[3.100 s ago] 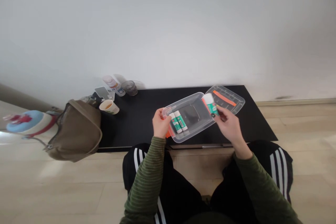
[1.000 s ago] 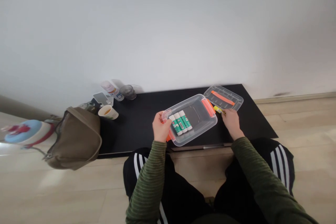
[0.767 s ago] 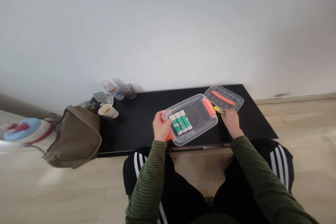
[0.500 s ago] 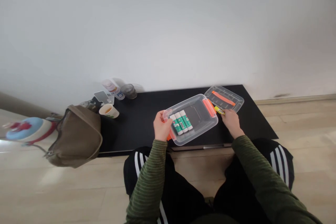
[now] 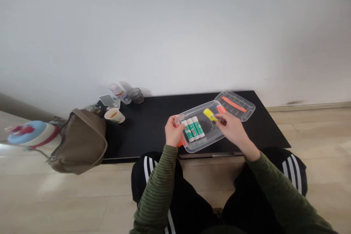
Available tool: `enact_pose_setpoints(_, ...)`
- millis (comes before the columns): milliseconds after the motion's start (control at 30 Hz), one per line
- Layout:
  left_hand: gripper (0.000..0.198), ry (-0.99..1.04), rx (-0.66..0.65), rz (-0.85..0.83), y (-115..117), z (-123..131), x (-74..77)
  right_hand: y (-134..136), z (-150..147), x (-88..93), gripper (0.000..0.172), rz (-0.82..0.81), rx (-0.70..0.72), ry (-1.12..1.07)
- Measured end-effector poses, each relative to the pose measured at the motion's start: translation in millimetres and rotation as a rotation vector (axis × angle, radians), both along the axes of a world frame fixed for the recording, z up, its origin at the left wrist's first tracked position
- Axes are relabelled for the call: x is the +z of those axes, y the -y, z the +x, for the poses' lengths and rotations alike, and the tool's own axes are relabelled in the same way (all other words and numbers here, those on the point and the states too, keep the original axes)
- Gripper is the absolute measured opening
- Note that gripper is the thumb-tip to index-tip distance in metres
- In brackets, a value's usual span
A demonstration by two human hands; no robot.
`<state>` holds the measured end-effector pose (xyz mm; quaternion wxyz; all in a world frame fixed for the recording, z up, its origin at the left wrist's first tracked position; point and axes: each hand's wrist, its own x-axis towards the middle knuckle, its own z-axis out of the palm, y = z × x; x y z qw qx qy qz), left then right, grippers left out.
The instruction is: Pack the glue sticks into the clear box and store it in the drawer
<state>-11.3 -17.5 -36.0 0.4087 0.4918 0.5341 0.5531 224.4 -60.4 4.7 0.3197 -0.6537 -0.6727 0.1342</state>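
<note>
My left hand (image 5: pixel 173 131) grips the left end of a clear plastic box (image 5: pixel 196 147) with orange latches, thumb over the rim. Inside the box, toward its left end, three green-and-white glue sticks (image 5: pixel 193 129) lie side by side. Over the right part of the box, my right hand (image 5: pixel 233 128) pinches a yellow highlighter (image 5: pixel 210 114) between thumb and fingers. The highlighter points up and left, above the box floor. Behind the right end of the box, the clear lid (image 5: pixel 248 106) with an orange handle lies on the black table.
On the left of the black table (image 5: pixel 153 117) stand a paper cup (image 5: pixel 114 115) of drink, a spray bottle (image 5: pixel 120 93), a dark glass (image 5: pixel 136 95) and a small white stand (image 5: pixel 108 101). A brown bag (image 5: pixel 79 142) sits at the left end. A white wall rises behind.
My right hand has carried the highlighter left from beside the box's right latch to over the box. My left hand and the box have shifted slightly right.
</note>
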Motion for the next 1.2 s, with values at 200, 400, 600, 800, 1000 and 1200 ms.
enact_pose_setpoints(200, 0.037, -0.003, -0.026, -0.007, 2, 2, 1.2, -32, -22, -32.9, 0.023, -0.446, 0.057, 0.39)
enact_pose_setpoints(400, 0.037, -0.016, -0.041, -0.009, 2, 3, 0.1, -48, -35, -38.9, 0.025, -0.576, 0.096, 0.495)
enact_pose_setpoints(600, 0.037, -0.021, -0.056, -0.012, 4, 5, 3.2, -54, -41, -45.4, 0.026, -0.62, 0.137, 0.508)
enact_pose_setpoints(800, 0.036, -0.025, -0.055, -0.018, 2, 6, 3.1, -52, -33, -38.9, 0.025, -0.584, 0.158, 0.489)
enact_pose_setpoints(1000, 0.036, -0.003, -0.056, -0.031, -2, 7, 2.2, -29, -5, -17.9, 0.031, -0.222, 0.181, 0.236)
enact_pose_setpoints(1200, 0.037, 0.034, -0.059, -0.035, -10, 6, -4.7, -20, 72, -18.9, 0.033, 0.258, -0.122, 0.049)
